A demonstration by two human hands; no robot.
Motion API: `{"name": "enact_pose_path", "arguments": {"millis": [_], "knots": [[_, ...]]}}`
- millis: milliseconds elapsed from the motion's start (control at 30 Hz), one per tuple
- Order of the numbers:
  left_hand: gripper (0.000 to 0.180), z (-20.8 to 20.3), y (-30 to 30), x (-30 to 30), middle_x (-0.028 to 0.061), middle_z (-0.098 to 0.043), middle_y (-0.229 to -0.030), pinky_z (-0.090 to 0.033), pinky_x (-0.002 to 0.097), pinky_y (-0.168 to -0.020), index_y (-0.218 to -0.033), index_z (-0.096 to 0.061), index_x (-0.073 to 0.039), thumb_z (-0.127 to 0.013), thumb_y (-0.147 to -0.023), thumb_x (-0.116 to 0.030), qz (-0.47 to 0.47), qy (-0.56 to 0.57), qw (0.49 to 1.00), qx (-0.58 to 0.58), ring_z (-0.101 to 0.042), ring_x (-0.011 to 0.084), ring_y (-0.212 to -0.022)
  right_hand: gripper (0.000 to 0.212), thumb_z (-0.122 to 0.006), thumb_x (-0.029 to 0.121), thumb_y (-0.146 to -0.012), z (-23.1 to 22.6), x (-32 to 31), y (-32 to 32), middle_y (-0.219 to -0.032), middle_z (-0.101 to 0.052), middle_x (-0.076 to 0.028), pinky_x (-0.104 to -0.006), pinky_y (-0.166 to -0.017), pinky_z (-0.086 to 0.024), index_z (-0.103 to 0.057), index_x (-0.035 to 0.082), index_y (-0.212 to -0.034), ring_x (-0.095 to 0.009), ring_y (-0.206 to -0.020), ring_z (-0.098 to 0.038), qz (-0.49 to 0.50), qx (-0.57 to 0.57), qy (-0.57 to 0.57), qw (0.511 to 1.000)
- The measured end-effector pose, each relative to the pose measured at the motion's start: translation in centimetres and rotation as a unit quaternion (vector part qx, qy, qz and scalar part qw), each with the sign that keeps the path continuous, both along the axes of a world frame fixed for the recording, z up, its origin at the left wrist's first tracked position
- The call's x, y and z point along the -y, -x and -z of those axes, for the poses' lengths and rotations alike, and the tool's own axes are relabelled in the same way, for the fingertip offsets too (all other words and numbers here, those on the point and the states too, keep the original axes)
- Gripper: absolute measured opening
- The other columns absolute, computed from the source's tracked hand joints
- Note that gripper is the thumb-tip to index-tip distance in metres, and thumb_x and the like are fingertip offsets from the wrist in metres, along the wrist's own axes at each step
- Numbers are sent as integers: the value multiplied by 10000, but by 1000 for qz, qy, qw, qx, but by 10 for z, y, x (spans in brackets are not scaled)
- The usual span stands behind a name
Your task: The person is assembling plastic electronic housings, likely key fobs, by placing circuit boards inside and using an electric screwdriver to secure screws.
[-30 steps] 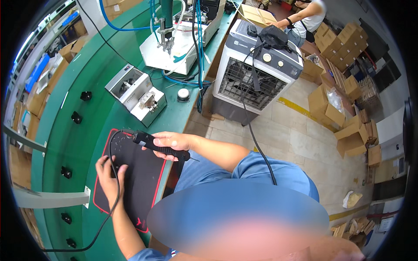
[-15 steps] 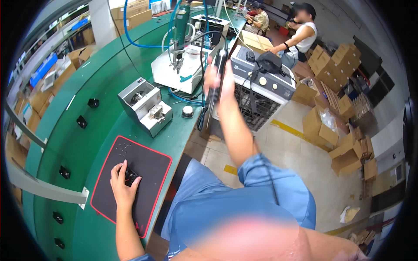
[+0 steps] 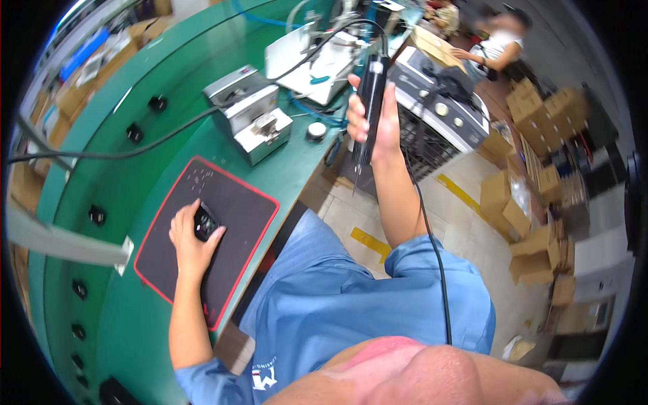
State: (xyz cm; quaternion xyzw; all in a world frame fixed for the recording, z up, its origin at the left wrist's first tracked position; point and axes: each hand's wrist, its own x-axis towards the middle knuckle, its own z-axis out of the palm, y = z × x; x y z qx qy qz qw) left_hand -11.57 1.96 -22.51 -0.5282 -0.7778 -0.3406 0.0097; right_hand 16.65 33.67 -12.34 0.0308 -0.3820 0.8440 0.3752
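My left hand rests on a black mat with a red border. Its thumb and fingers close around a small black part, whose exact kind I cannot make out. Raised off to the right, my right hand grips a black electric screwdriver with its thin bit pointing down. A black cable runs from the tool's top. Several tiny pale pieces, perhaps screws, lie scattered at the mat's far end.
Beyond the mat stands a grey-and-white screw feeder box, with a small round white-topped container beside it. Several black parts sit along the green bench's far strip. Right of the bench are a grey machine, cardboard boxes and a co-worker.
The screwdriver in my right hand now shows clearly and stands tilted, bit down; before, it was blurred. My head view has shifted. The left hand still holds the black part on the mat.
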Motion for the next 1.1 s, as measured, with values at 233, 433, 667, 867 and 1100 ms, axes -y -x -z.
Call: {"name": "enact_pose_path", "arguments": {"millis": [233, 433, 667, 867, 1100], "knots": [[830, -20, -9, -3, 134, -544, -1337, -350, 444, -1067, -1435, -491, -83, -875, -725, -275, 25, 29, 992, 117, -524, 328, -1262, 658, -454, 555, -1038, -12, 33, 70, -805, -595, -65, -285, -528, -506, -459, -8, -1379, -134, -578, -578, 224, 174, -240, 928], [838, -8, -11, -1, 145, -564, -1289, -362, 446, -1024, -1410, -496, -60, -880, -725, -353, 41, 16, 995, 85, -530, 325, -1225, 752, -375, 724, -979, -37, 11, 139, -744, -550, -46, -285, -514, -476, -486, 63, -1320, -152, -567, -547, 239, 146, -136, 950], [846, -3, -8, 0, 129, -574, -1299, -351, 438, -1053, -1396, -522, -77, -900, -685, -335, 57, 16, 995, 82, -530, 322, -1219, 704, -366, 696, -999, -27, -1, 161, -733, -531, -28, -284, -500, -468, -488, 75, -1307, -141, -554, -523, 276, 97, -153, 944], [842, -4, -8, -1, 119, -581, -1285, -352, 438, -1051, -1392, -527, -76, -901, -683, -333, 56, 16, 994, 92, -531, 314, -1214, 738, -349, 722, -987, -18, -1, 162, -717, -511, -30, -281, -499, -464, -477, 70, -1307, -142, -550, -514, 279, 104, -208, 932], [831, -7, -10, -2, 113, -583, -1270, -350, 441, -1054, -1385, -535, -75, -899, -685, -333, 50, 19, 994, 99, -532, 315, -1214, 781, -362, 778, -944, -19, -16, 160, -703, -491, -36, -288, -472, -442, -477, 75, -1264, -143, -517, -486, 104, 82, -200, 971]]}}
